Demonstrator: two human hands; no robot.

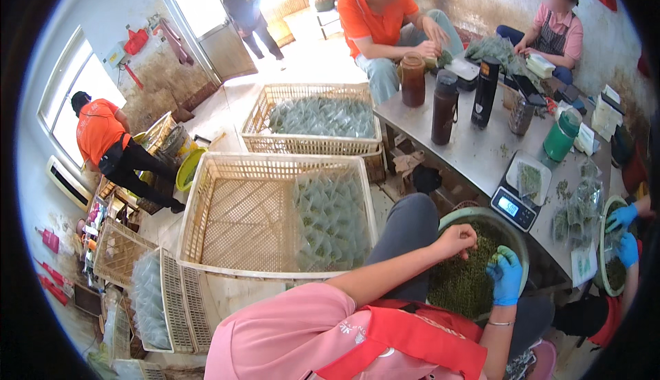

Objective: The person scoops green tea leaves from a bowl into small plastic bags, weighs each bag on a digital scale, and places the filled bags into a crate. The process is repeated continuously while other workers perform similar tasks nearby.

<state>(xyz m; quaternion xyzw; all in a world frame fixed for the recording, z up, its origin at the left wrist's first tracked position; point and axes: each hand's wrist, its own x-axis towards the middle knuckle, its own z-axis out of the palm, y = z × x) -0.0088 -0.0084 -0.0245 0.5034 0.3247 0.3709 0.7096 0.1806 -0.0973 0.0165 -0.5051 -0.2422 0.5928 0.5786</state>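
A round basin full of small green berry-like pieces rests at my lap. Bare and held over its far part, my left hand has its fingers curled together; whatever they hold is hidden. My right hand, in a blue glove, is at the basin's right side with its fingers drawn together. Green shows at those fingertips, too small to name. Just beyond the basin stands a digital scale, lit, with a white tray on it. In that tray lies a clear bag of green pieces.
Left of me, a large plastic crate holds filled clear bags; another crate stands behind. The metal table carries bottles, a green jug and more bags. Co-workers sit across it; blue-gloved hands work at far right.
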